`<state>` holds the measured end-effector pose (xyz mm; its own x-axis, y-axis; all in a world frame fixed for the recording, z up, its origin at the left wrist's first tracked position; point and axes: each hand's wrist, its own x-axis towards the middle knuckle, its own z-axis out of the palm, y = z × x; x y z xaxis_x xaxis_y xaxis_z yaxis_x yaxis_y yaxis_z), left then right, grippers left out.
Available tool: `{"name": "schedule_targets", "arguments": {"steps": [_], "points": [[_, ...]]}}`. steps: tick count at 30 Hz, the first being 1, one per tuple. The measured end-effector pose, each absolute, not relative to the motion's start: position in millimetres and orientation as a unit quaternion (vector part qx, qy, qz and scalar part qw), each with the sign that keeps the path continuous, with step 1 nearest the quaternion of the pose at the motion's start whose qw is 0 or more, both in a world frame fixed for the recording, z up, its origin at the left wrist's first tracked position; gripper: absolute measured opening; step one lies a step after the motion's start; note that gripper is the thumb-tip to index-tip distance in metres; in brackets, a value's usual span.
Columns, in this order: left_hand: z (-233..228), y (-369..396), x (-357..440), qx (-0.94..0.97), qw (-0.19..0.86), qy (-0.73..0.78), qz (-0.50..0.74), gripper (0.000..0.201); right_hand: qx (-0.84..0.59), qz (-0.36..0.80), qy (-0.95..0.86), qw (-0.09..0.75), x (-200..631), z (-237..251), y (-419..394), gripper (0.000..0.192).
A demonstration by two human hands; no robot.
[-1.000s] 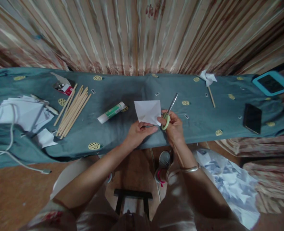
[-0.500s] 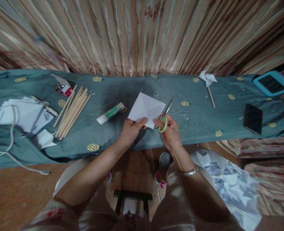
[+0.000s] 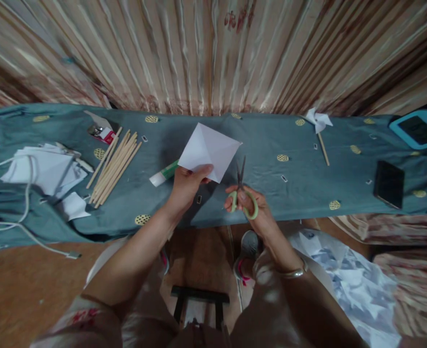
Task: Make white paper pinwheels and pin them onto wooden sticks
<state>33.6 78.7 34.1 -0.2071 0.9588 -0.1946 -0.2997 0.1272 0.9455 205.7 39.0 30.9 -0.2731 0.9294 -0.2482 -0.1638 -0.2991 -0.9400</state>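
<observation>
A creased white square of paper [image 3: 209, 147] is pinched at its near-left edge by my left hand [image 3: 189, 186], thumb on top. It is held above the cloth, apart from the scissors. My right hand [image 3: 255, 205] grips green-handled scissors [image 3: 240, 175] by the finger loops, and their blades point away from me, slightly parted. Partly covered by the paper and my left hand, a glue stick [image 3: 160, 178] with a green label lies on the cloth.
On the teal cloth [image 3: 264, 135] at left lie wooden sticks [image 3: 115, 169], a small open box [image 3: 103, 133], white papers [image 3: 43, 166] and a cable [image 3: 28, 193]. At right are a paper pinwheel [image 3: 318, 121], a phone [image 3: 389, 183] and a blue-framed device [image 3: 419, 129]. A bag of paper pieces [image 3: 354, 275] stands below.
My hands have drawn apart. The paper has moved left and away from me in my left hand, now overlapping the glue stick. My right hand has turned the scissors more upright, their blades slightly parted.
</observation>
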Motion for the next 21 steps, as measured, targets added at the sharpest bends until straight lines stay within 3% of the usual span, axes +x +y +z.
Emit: {"name": "schedule_targets", "arguments": {"steps": [8, 21], "points": [[41.1, 82.7, 26.0, 0.305, 0.538, 0.515, 0.593, 0.020, -0.418, 0.702, -0.491, 0.301, 204.0, 26.0, 23.5, 0.037], [35.8, 78.8, 35.2, 0.313, 0.551, 0.520, 0.573, 0.019, -0.432, 0.706, -0.479, 0.293, 202.5, 23.7, 24.5, 0.038]]}}
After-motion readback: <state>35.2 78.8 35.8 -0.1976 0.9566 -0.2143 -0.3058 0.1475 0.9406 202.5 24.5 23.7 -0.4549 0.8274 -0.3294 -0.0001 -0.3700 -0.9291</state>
